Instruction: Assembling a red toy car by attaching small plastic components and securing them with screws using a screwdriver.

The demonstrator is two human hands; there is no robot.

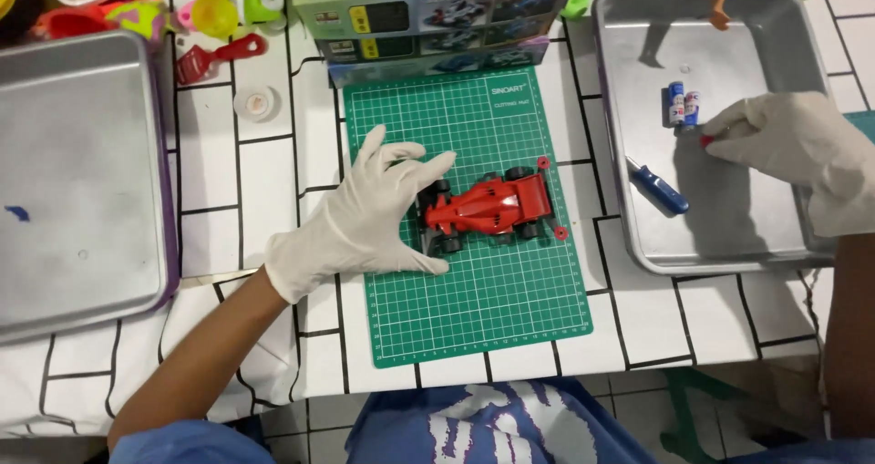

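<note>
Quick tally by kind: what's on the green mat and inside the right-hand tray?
Red toy race car, on the green cutting mat, left hand at its nose: 1
Batteries, in the right metal tray: 2
Blue-handled screwdriver, in that tray: 1
Small red piece at the right hand fingertips: 1
Total: 5

My left hand [369,213] steadies the red toy car [489,206] on the green mat [474,291]; my right hand [784,140] pinches a small red piece [706,140] over the right tray [629,81].
</note>
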